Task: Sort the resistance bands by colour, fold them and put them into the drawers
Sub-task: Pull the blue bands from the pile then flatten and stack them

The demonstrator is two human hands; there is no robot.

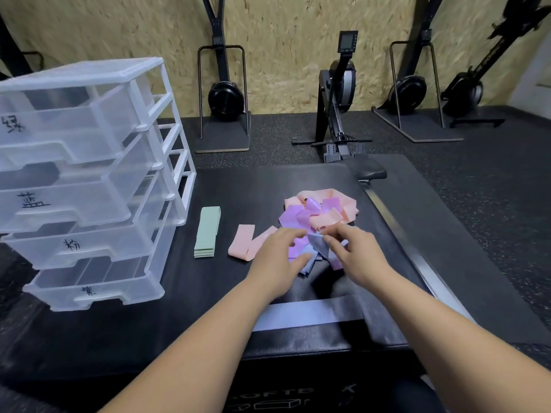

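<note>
Both forearms extended, palms down. The right hand (357,257) fingers pinch a crumpled blue band (317,244); the left hand (277,257) fingers, spread, press the soft pile (322,210) of pink and purple bands on the padded black surface (238,189).

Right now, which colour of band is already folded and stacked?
The green bands, a flat stack beside the drawers; the pink, purple and blue lie loose.

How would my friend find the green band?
Start at the big clear plastic drawer unit on the left of the black mat. Just right of its lower drawers lies the green band. It is the only green one, folded into a neat flat stack, while the pink band beside it lies loose.
</note>
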